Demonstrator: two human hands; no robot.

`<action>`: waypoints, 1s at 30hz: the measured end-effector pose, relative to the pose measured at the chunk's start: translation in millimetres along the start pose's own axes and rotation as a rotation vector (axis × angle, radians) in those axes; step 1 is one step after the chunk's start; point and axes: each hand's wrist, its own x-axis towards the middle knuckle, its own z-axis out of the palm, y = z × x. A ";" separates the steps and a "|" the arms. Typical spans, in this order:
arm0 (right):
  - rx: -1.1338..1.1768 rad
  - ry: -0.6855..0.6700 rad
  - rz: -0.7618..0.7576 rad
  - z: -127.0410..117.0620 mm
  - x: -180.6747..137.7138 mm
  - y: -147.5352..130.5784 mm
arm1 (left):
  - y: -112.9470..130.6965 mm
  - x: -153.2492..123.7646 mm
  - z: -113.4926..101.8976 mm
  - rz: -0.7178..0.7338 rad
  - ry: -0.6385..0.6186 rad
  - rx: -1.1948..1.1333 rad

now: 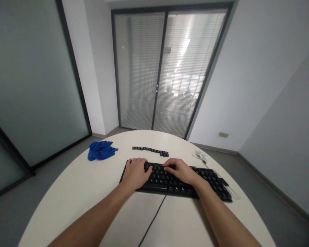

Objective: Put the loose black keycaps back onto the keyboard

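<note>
A black keyboard (157, 187) lies on the round table, its cable running toward me. My left hand (136, 171) holds the keyboard's left end, fingers bent over the far edge and thumb resting on the keys. At the far row of keys, near the middle, my right hand (179, 169) has its index finger and thumb drawn together; whatever lies between those fingertips is too small to make out. Beyond the keyboard, loose black keycaps (145, 148) form a long row, with a few more in a short second row at its right end.
A crumpled blue cloth (101, 150) lies at the table's far left. White crumpled tissue (199, 155) and a small tool with a dark handle and thin wire loops (222, 181) are at the right. The table's (79, 202) curved edge borders the floor; a glazed partition with blinds (141, 75) stands behind.
</note>
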 end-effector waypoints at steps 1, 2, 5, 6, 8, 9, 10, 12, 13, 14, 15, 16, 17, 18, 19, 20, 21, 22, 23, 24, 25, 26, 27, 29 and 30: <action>-0.010 0.002 0.013 -0.1 0.2 -0.5 | 0.2 0.1 -0.4 -0.001 -0.003 0.001; -0.022 0.002 0.025 -0.2 0.5 -1.4 | 0.4 0.1 -0.8 -0.002 -0.006 0.001; -0.078 -0.015 0.034 -0.8 1.8 -7.1 | 0.9 0.0 -1.4 -0.004 -0.006 0.004; -0.107 -0.024 0.023 -1.1 2.3 -9.7 | 1.1 -0.2 -1.5 -0.005 -0.003 0.005; -0.178 -0.041 -0.013 -1.7 3.3 -14.8 | 1.2 -0.6 -1.5 -0.005 0.000 0.003; -0.213 -0.048 -0.031 -2.0 3.9 -17.0 | 1.2 -0.9 -1.5 -0.002 0.001 0.001; -0.243 -0.056 -0.043 -2.3 4.5 -18.7 | 1.1 -1.1 -1.5 0.000 0.001 -0.002; -0.274 -0.074 -0.042 -3.2 5.8 -21.0 | 0.7 -1.2 -1.3 0.003 0.004 -0.008; -0.273 -0.085 -0.032 -3.8 6.6 -21.6 | 0.5 -1.2 -1.2 0.005 0.005 -0.011; -0.265 -0.100 -0.021 -4.7 7.4 -22.2 | 0.3 -1.1 -1.2 0.006 0.005 -0.013; -0.254 -0.117 -0.014 -5.8 8.0 -22.8 | 0.1 -0.9 -1.1 0.006 0.005 -0.014; -0.246 -0.133 -0.011 -7.0 8.5 -23.6 | 0.0 -0.6 -1.0 0.005 0.005 -0.016; -0.245 -0.149 -0.013 -8.4 8.7 -24.8 | -0.1 -0.4 -0.9 0.003 0.003 -0.016; -0.251 -0.168 -0.018 -9.7 8.5 -26.4 | -0.3 -0.2 -0.8 0.000 0.001 -0.016; -0.265 -0.189 -0.026 -11.0 8.0 -28.3 | -0.3 0.0 -0.6 -0.003 -0.002 -0.016; -0.282 -0.214 -0.031 -12.2 7.2 -30.6 | -0.4 0.2 -0.4 -0.005 -0.006 -0.016; -0.301 -0.241 -0.032 -13.2 6.2 -33.0 | -0.4 0.2 -0.2 -0.006 -0.010 -0.015; -0.321 -0.270 -0.027 -13.9 5.1 -35.5 | -0.4 0.3 -0.1 -0.006 -0.013 -0.014; -0.336 -0.295 -0.019 -14.3 4.1 -37.7 | -0.4 0.2 -0.2 -0.006 -0.014 -0.014; -0.347 -0.313 -0.009 -14.5 3.2 -39.4 | -0.2 0.1 -0.4 -0.006 -0.015 -0.014; -0.350 -0.326 0.003 -14.5 2.5 -40.7 | 0.0 0.0 -0.8 -0.006 -0.014 -0.013; -0.347 -0.332 0.016 -14.2 2.1 -41.4 | 0.3 -0.2 -1.2 -0.007 -0.010 -0.011; -0.338 -0.332 0.031 -13.9 1.9 -41.5 | 0.5 -0.3 -1.8 -0.005 -0.007 -0.009; -0.308 -0.315 0.059 -13.4 1.9 -40.5 | 1.0 -0.6 -2.8 -0.003 -0.007 -0.005; -0.290 -0.302 0.070 -13.3 2.1 -39.9 | 1.2 -0.7 -3.1 -0.005 -0.008 -0.004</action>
